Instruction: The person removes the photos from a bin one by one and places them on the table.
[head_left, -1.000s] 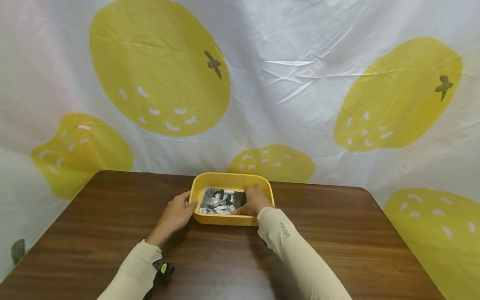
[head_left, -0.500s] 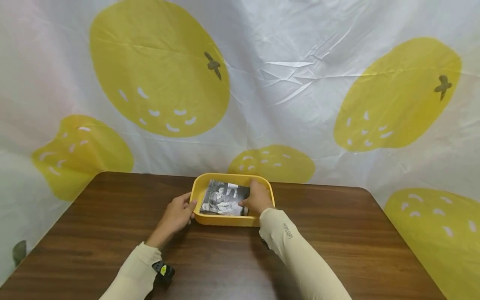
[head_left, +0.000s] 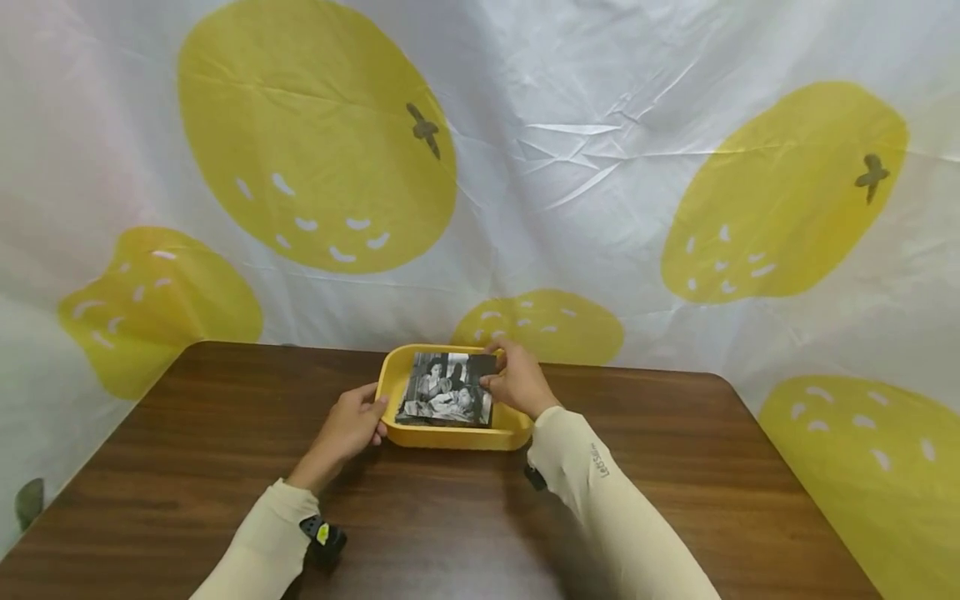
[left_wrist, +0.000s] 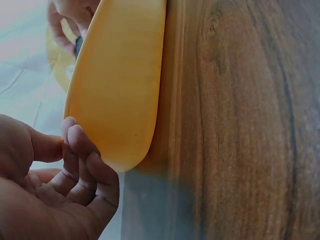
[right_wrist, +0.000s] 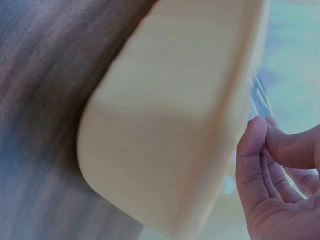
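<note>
A yellow plastic tray (head_left: pixel 451 438) sits on the brown wooden table (head_left: pixel 450 517). My right hand (head_left: pixel 516 382) pinches the right edge of a black-and-white photograph (head_left: pixel 447 398) and holds it tilted up over the tray. My left hand (head_left: pixel 349 426) rests against the tray's left wall, thumb on the rim, fingers loosely curled. In the left wrist view the curled fingers (left_wrist: pixel 82 167) lie beside the tray's outer wall (left_wrist: pixel 120 85). The right wrist view shows the tray's corner (right_wrist: pixel 170 130) and my fingers (right_wrist: pixel 260 165) closed on the photograph's edge.
A white cloth with large yellow fruit prints (head_left: pixel 315 142) hangs behind and around the table. The table's rounded far corners show at left (head_left: pixel 202 346) and right (head_left: pixel 723 383). Cream sleeves cover both forearms, with a dark wrist device (head_left: pixel 322 533) on the left.
My right hand has lifted the photograph from flat in the tray to tilted up above it, moving toward the far side. The left hand stayed at the tray's left wall.
</note>
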